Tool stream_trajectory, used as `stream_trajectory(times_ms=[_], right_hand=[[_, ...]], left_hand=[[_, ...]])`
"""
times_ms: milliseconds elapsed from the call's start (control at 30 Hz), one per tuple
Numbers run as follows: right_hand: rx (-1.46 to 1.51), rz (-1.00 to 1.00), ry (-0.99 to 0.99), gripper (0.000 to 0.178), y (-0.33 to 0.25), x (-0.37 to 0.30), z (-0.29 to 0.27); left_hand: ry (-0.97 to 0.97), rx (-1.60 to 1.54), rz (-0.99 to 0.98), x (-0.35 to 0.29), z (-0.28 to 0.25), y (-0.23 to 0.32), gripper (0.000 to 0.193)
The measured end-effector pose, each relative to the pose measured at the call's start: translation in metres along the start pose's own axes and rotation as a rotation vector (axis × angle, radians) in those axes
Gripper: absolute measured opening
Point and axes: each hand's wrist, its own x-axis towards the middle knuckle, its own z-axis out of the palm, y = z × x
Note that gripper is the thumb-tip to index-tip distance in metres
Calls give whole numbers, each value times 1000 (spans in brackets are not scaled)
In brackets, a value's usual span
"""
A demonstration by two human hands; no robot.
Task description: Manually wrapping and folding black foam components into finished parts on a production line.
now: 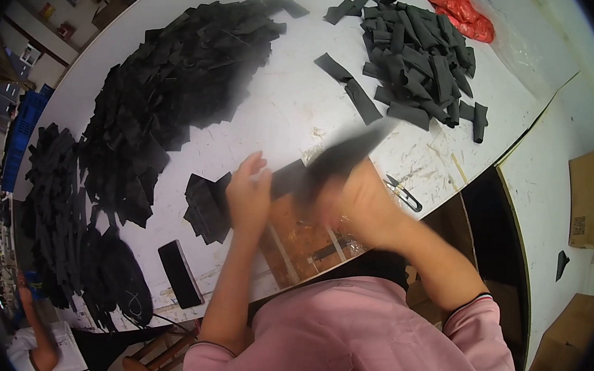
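Note:
My right hand [356,202] is closed on a dark fabric piece [349,150], which is smeared by motion and slants up to the right. Left of it, my left hand [250,189] has its thumb and fingers apart and seems to hold nothing. Between the hands a dark strip [288,177] lies at the upper edge of a brown wooden board [278,252]. A small stack of black pieces [207,209] touches the outer side of my left hand. Part of the board is hidden beneath my right hand.
A large heap of flat black pieces [178,81] covers the left of the white table [293,78]. Folded black pieces [420,58] are piled far right, by a red bag [462,15]. Thread snips [403,193] and a phone [181,274] lie near. Another person [45,347] sits lower left.

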Motion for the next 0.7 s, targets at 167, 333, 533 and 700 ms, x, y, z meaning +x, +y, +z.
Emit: stream_trajectory(times_ms=[167,333,533,700], right_hand=[[56,104,259,48,34,-6,-15],[-114,427,-203,43,49,-57,40],[-119,103,196,41,44,-41,91],[-542,-239,317,19,67,-37,100]], left_hand=[[-319,693,70,10,21,-48,11],[-183,144,-7,-1,-20,-40,5],[-384,-523,-250,-51,-78,24,6],[-12,-453,-413,-79,-64,47,10]])
